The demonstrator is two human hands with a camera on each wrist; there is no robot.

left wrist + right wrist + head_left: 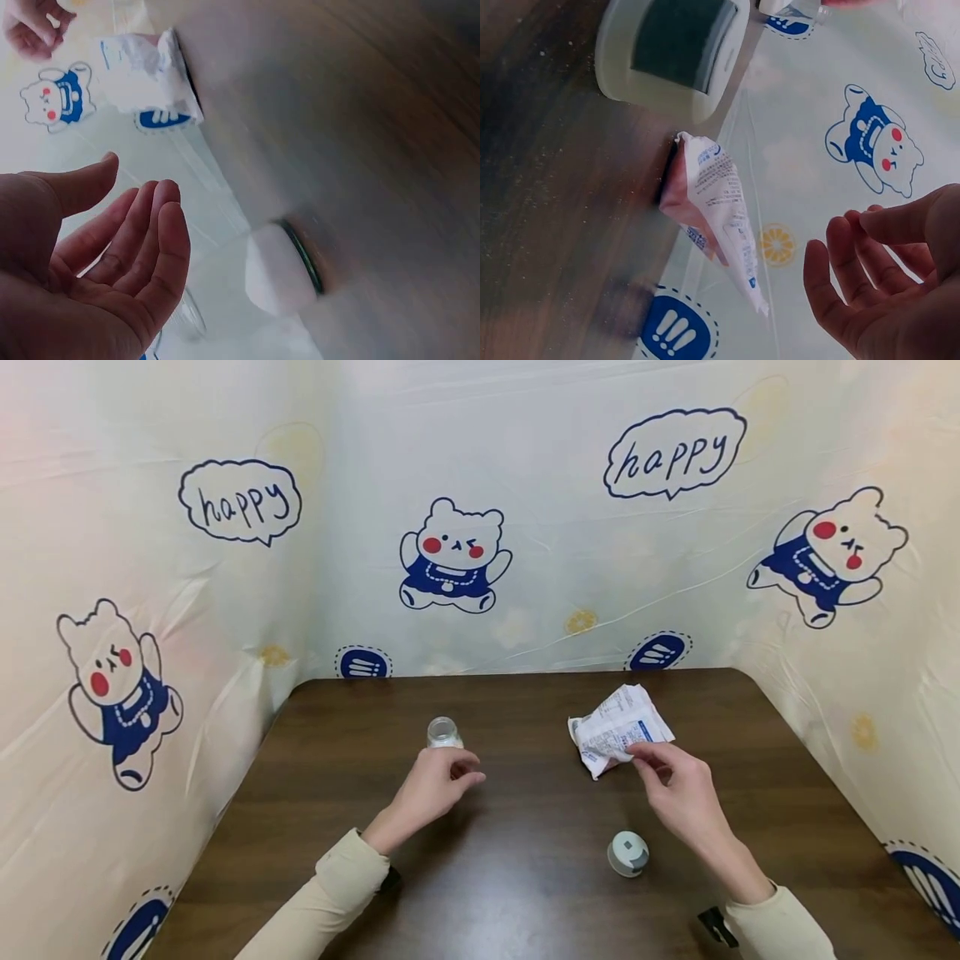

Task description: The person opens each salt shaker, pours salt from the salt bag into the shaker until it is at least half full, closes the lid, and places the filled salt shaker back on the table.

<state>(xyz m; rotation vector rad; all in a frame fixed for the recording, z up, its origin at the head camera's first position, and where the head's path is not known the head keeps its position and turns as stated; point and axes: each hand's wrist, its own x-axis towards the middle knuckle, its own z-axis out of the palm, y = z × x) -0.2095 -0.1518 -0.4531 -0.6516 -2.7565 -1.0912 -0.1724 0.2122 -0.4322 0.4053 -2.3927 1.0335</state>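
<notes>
A small clear glass jar [443, 731] with white contents stands just beyond my left hand [429, 793]. The left wrist view shows this jar [279, 271] upright near the fingertips, apart from them, and the left fingers loosely bent around nothing. My right hand [684, 789] hovers by a crumpled white printed packet [618, 722]. In the right wrist view the packet [718, 191] stands clear of the right fingers, which bend toward the thumb with nothing held between them. A pale grey-green round cap [627, 853] lies on the table between the two forearms, nearer the right one.
The dark wooden table [510, 868] has rounded far corners. A pale curtain [555, 568] printed with bears hangs behind it and along both sides. Dark straps [717, 927] show at the wrists.
</notes>
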